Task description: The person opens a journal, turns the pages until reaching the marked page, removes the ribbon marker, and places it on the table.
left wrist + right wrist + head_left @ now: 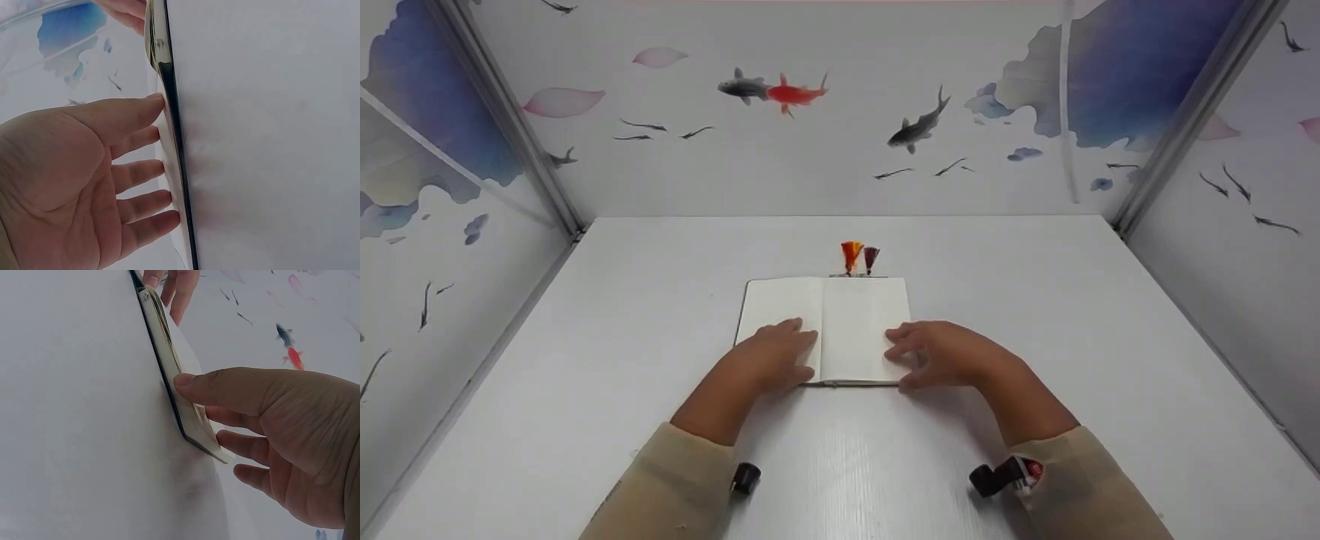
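An open notebook [855, 330] with blank cream pages and a dark cover lies on the white table. On its left page rests my left hand [776, 356], fingers spread and fairly straight; in the left wrist view its fingertips [169, 216] touch the page near the lower edge. The right hand [945, 352] lies at the right page's outer edge. Seen from the right wrist, its thumb [188, 385] touches the thick page block's lower edge, while the other fingers lie loosely bent along the page side. The right-hand page stack is thicker than the left one.
Orange and dark red tassels [851, 256] stick out beyond the notebook's far edge. Patterned panels with painted fish enclose the white table [660, 300] at the back and both sides. A small black device [994, 480] sits at the right sleeve, another [746, 478] at the left.
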Available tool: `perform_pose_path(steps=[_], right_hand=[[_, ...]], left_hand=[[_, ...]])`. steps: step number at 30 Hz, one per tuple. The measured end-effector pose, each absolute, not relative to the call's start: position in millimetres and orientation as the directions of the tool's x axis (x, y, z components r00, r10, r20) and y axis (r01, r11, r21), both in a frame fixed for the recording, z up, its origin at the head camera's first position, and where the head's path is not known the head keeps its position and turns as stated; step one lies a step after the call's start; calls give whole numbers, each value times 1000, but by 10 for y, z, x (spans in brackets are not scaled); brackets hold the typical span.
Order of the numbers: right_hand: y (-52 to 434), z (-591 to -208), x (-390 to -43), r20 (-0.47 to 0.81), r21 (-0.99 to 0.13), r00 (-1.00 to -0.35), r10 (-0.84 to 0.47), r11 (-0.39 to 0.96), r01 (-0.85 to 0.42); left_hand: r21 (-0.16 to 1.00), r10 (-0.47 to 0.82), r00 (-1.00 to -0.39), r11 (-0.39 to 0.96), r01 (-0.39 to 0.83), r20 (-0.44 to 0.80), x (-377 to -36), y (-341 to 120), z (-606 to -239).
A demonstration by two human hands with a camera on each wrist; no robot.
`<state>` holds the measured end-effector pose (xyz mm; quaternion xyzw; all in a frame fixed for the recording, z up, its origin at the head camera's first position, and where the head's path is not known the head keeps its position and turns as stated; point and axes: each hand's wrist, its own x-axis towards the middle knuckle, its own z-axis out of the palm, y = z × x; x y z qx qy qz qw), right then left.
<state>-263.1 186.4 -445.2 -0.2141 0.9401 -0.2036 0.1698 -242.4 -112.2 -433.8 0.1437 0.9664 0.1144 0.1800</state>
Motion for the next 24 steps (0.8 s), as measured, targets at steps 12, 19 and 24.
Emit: perform_pose_path(steps=[12, 19, 24], right_hand=[[1889, -4431, -2617, -226, -451, -840, -494, 817, -359], [1880, -4437, -2620, -235, -451, -844, -482, 823, -345], [1865, -4434, -2605, -210, -448, -839, -501, 812, -373]], left_hand=[[278, 293, -892, 939, 201, -345, -2460, -1114, -4354], [277, 290, -891, 941, 197, -350, -2465, -1114, -4364], [279, 283, -891, 942, 188, -355, -2471, -1117, -4361]])
